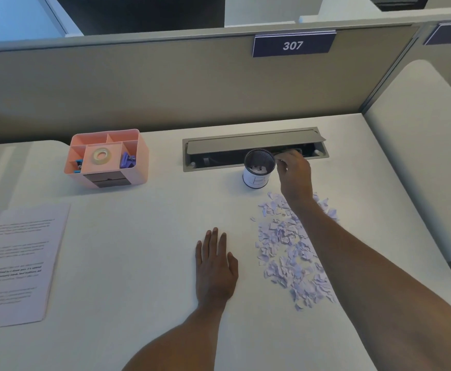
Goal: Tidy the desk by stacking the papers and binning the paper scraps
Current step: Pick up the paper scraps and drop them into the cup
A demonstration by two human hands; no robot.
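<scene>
I saw the white desk (138,263) filling most of the frame, with the beige partition (138,84) across the top and a dark plate reading 307 (293,45) clipped to its upper edge. The printed papers (20,263) lay in one pile at the lower left, running off the left edge. The torn lilac paper scraps (291,253) were heaped on the desk right of centre, partly under the right forearm. A grey cable hatch (253,141) stood propped open in the desk at upper centre. A pink desk organiser (141,156) sat at the upper left, holding a roll of tape (101,156) in its middle compartment and purple clips (128,159) in the one to the right.

The left hand (215,269) lay flat on the desk at centre, palm down, fingers straight, gripping nothing. The right hand (295,175) reached to the rim of the small mesh bin (256,179), which stood just in front of the hatch and above the scraps. Its fingertips were bunched at the rim; I could not tell whether they pinched a scrap.
</scene>
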